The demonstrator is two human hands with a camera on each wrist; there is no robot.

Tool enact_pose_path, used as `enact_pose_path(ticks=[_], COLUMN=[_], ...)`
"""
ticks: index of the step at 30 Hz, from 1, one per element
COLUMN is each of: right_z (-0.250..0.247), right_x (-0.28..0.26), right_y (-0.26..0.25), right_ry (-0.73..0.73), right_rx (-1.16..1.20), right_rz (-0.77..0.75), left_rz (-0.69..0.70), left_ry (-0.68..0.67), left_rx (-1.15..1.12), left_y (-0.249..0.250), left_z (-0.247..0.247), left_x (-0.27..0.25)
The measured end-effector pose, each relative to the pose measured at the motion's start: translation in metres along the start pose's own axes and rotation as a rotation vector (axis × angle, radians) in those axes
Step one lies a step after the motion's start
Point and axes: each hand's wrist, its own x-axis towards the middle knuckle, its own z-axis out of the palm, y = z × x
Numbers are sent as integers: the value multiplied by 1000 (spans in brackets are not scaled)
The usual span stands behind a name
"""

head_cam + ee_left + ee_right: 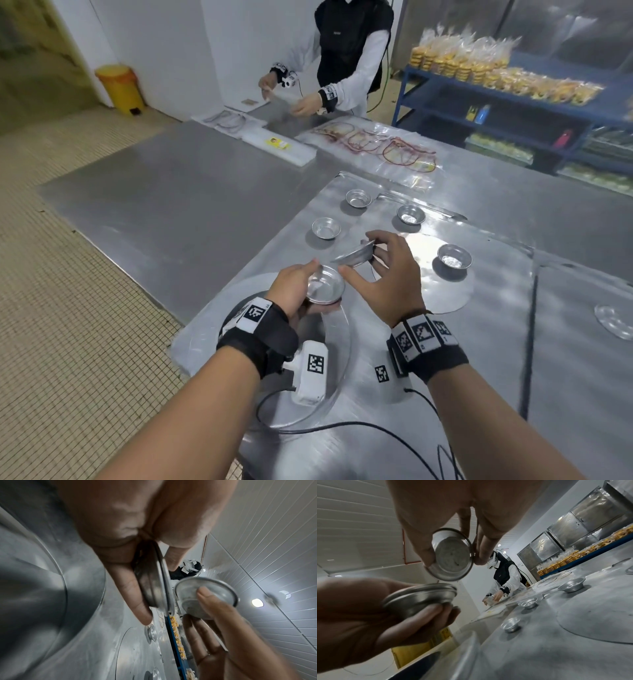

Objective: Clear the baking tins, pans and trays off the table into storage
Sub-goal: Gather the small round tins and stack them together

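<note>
Right hand [387, 274]: fingertips [428, 559] are pinching a small round shallow aluminium tart tin [354, 256] by its rim, tilted steeply, mouth facing lower left of the head view, flat base turned toward the wrist camera. Left hand [296, 291]: fingers [419, 616] are curling under a nested stack of matching round metal tins [325, 286], thumb on the rim; the stack is sitting mouth-up, axis near vertical, at frame centre. The tilted tin is hanging just above and right of the stack, not touching; right hand is nearer. Judgement: nesting requires levelling the tin over the stack. Four more small tins, e.g. [326, 228], are waiting on the steel table [191, 192], upper right.
</note>
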Motion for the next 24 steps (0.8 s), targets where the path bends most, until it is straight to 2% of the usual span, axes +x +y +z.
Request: enact_pose_path(ticks=[6, 11, 20, 24], right_z=[22, 34, 34, 34], right_x=[-23, -28, -13, 14], right_y=[-16, -20, -13, 4], right_ry=[-23, -128, -423, -466], right_rx=[-5, 9, 6, 14], right_rz=[-28, 53, 186, 316], left_rz=[25, 29, 108, 97], left_ry=[-85, -116, -41, -21], left_rx=[69, 127, 181, 151], left_y=[15, 21, 26, 29], left_z=[-6, -11, -33, -42], left_x=[2, 1, 19, 29])
